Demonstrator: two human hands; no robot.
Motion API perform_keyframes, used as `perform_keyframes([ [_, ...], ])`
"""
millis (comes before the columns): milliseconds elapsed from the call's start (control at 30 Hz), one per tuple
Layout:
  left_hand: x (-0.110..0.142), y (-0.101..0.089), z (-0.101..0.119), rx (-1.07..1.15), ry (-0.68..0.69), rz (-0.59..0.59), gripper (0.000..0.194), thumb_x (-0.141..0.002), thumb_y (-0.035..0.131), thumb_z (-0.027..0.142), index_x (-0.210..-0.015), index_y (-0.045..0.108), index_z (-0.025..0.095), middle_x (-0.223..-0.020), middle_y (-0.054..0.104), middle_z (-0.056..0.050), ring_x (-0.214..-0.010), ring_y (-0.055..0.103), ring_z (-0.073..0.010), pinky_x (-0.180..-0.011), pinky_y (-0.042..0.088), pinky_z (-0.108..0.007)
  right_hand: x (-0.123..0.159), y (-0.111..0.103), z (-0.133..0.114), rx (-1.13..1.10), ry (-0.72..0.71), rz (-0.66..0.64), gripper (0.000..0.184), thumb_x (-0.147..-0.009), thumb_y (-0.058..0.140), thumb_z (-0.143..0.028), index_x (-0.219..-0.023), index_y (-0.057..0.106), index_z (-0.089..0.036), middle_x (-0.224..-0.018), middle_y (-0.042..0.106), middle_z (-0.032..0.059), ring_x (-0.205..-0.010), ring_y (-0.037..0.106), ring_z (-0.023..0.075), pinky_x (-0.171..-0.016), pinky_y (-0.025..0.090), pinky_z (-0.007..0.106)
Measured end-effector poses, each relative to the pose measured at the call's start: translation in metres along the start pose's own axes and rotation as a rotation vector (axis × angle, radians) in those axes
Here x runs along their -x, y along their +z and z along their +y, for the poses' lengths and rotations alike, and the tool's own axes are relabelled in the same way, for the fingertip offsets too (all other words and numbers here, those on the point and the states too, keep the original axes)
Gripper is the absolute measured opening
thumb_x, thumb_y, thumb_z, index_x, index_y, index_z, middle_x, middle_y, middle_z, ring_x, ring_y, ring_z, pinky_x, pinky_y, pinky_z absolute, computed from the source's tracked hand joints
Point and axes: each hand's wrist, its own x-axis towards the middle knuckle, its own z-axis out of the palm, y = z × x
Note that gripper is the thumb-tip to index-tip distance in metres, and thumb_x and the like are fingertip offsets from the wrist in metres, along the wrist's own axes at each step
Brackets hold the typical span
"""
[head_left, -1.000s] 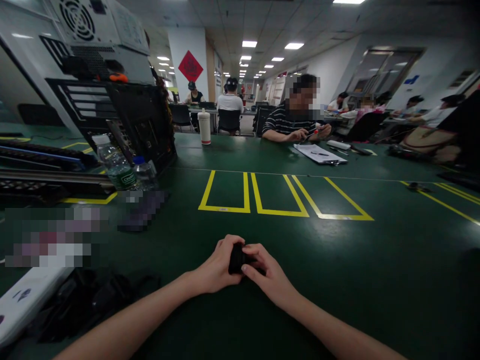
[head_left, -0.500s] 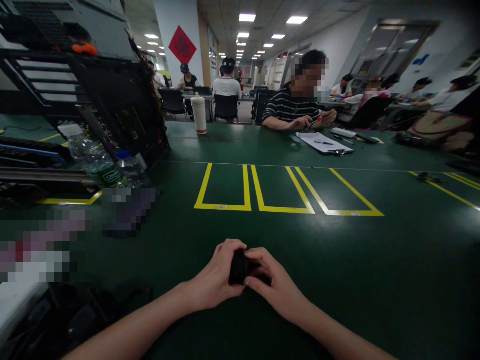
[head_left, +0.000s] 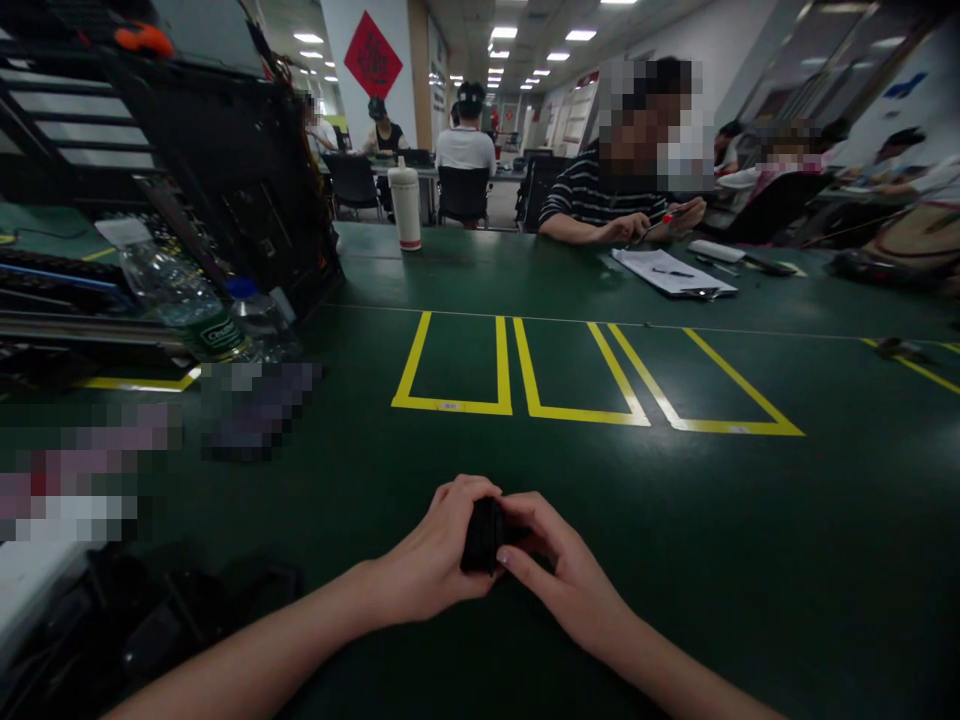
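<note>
A small black block-shaped object [head_left: 481, 540] is held between my two hands, low over the green table [head_left: 712, 530]; its exact kind I cannot make out. My left hand [head_left: 439, 555] wraps around its left side, fingers over the top and thumb below. From the right, my right hand [head_left: 551, 560] grips the facing edge with fingertips and thumb. Beyond the hands, yellow tape outlines [head_left: 450, 407] mark the tabletop. A heap of black parts [head_left: 150, 610] lies by my left forearm, too dark to tell apart.
Two plastic bottles [head_left: 217, 335] and a black computer case [head_left: 247, 200] stand at the left. Farther back are a white cup [head_left: 405, 205] and a clipboard with paper [head_left: 671, 272]. Across the table sits a person in a striped shirt [head_left: 585, 195], hands on a small item.
The camera view has tilted down and shifted slightly. Both hands keep hold of the black object, with only small finger movement on the right.
</note>
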Motion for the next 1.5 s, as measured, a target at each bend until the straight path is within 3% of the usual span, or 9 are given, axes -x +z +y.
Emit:
perform_keyframes([
  [200, 0.001, -0.003, 0.000, 0.010, -0.012, -0.039, 0.068, -0.063, 0.063, 0.012, -0.119, 0.027, 0.026, -0.116, 0.039, -0.006, -0.105, 0.040, -0.0239, -0.087, 0.038, -0.038, 0.004, 0.001, 0.008, 0.064, -0.096, -0.020, 0.031, -0.075, 0.055, -0.015, -0.104, 0.047, -0.025, -0.114, 0.042, 0.0048, -0.101, 0.049, 0.0188, -0.081, 0.047, 0.032],
  [400, 0.000, -0.003, 0.001, -0.001, 0.004, -0.021, 0.062, -0.066, 0.063, 0.016, -0.118, 0.029, 0.025, -0.114, 0.040, -0.007, -0.103, 0.041, -0.0233, -0.087, 0.039, -0.038, 0.001, 0.002, 0.007, 0.056, -0.068, 0.006, 0.020, -0.079, 0.053, -0.019, -0.098, 0.050, -0.025, -0.107, 0.047, 0.0038, -0.097, 0.051, 0.0183, -0.079, 0.048, 0.032],
  [567, 0.000, -0.002, 0.002, -0.013, 0.017, -0.018, 0.064, -0.066, 0.063, 0.014, -0.118, 0.028, 0.026, -0.115, 0.039, -0.006, -0.104, 0.041, -0.0234, -0.089, 0.037, -0.039, 0.001, 0.002, 0.004, 0.062, -0.036, 0.003, 0.032, -0.079, 0.053, -0.017, -0.108, 0.044, -0.025, -0.103, 0.050, 0.0040, -0.097, 0.051, 0.0183, -0.082, 0.047, 0.034],
  [800, 0.000, -0.003, 0.002, -0.014, 0.068, -0.030, 0.068, -0.063, 0.061, 0.007, -0.118, 0.026, 0.024, -0.116, 0.038, -0.007, -0.108, 0.039, -0.0229, -0.093, 0.033, -0.040, 0.005, 0.001, 0.004, 0.102, -0.139, -0.028, 0.034, -0.076, 0.054, -0.012, -0.106, 0.045, -0.024, -0.114, 0.041, 0.0053, -0.102, 0.047, 0.0183, -0.083, 0.047, 0.033],
  [1000, 0.000, -0.003, 0.001, -0.026, 0.041, -0.026, 0.064, -0.067, 0.063, 0.013, -0.118, 0.027, 0.025, -0.116, 0.038, -0.007, -0.107, 0.040, -0.0239, -0.090, 0.036, -0.042, 0.003, 0.001, 0.009, 0.093, -0.124, 0.005, 0.023, -0.079, 0.052, -0.018, -0.101, 0.048, -0.024, -0.108, 0.045, 0.0043, -0.096, 0.051, 0.0172, -0.079, 0.049, 0.032],
  [1267, 0.001, -0.004, 0.002, -0.044, 0.051, -0.036, 0.063, -0.067, 0.063, 0.012, -0.118, 0.027, 0.024, -0.116, 0.038, -0.007, -0.107, 0.040, -0.0228, -0.092, 0.035, -0.040, 0.003, 0.002, 0.007, 0.128, -0.087, -0.008, 0.034, -0.079, 0.052, -0.017, -0.111, 0.042, -0.024, -0.106, 0.047, 0.0046, -0.096, 0.051, 0.0177, -0.081, 0.048, 0.034],
  [1500, 0.001, -0.004, 0.000, -0.057, 0.078, -0.038, 0.066, -0.065, 0.063, 0.011, -0.118, 0.026, 0.023, -0.117, 0.037, -0.007, -0.110, 0.037, -0.0237, -0.093, 0.033, -0.041, 0.004, 0.000, 0.012, 0.119, -0.162, -0.044, 0.034, -0.076, 0.054, -0.014, -0.107, 0.045, -0.025, -0.113, 0.041, 0.0049, -0.100, 0.049, 0.0179, -0.081, 0.050, 0.034],
])
